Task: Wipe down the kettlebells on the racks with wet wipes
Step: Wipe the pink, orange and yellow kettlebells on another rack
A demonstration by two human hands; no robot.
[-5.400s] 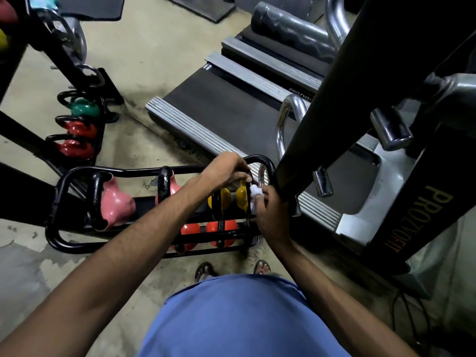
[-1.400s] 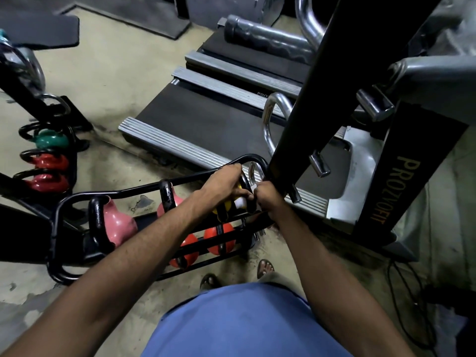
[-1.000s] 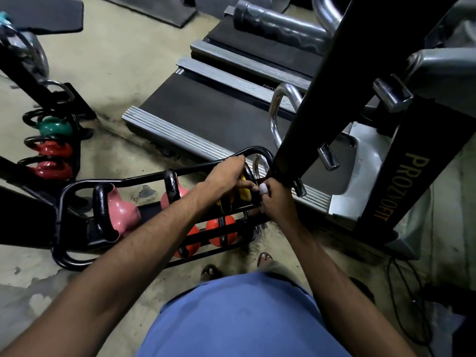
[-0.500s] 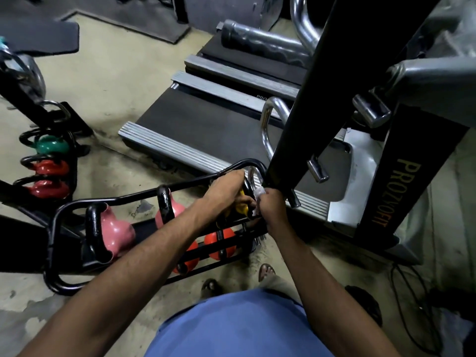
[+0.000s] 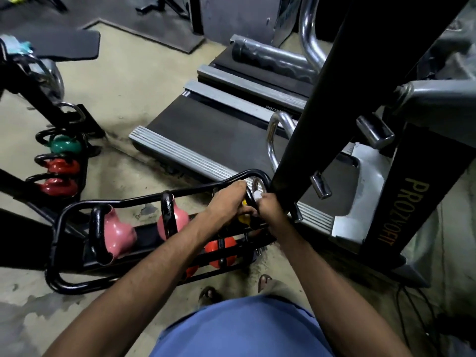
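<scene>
**A:** ok, headcount on the bells?

**B:** On the near rack (image 5: 53,243) there are two pink kettlebells (image 5: 117,231) on the top tier and one yellow kettlebell (image 5: 243,218) at the right end. Two orange kettlebells (image 5: 222,249) sit on the lower tier, one mostly behind the forearm. The small stand (image 5: 85,161) off to the left has one green kettlebell (image 5: 64,146) with two red kettlebells (image 5: 60,166) stacked below it.

**A:** and the hands?

**B:** The left hand (image 5: 228,202) is curled tight over the yellow one's black handle. The right hand (image 5: 270,211) is bunched round one white wipe (image 5: 257,195), held against that same handle right beside the left fingers. Only a bit of the wipe pokes out above the knuckles. Both hands are at the rack's right end, next to the treadmill (image 5: 219,135).
</scene>
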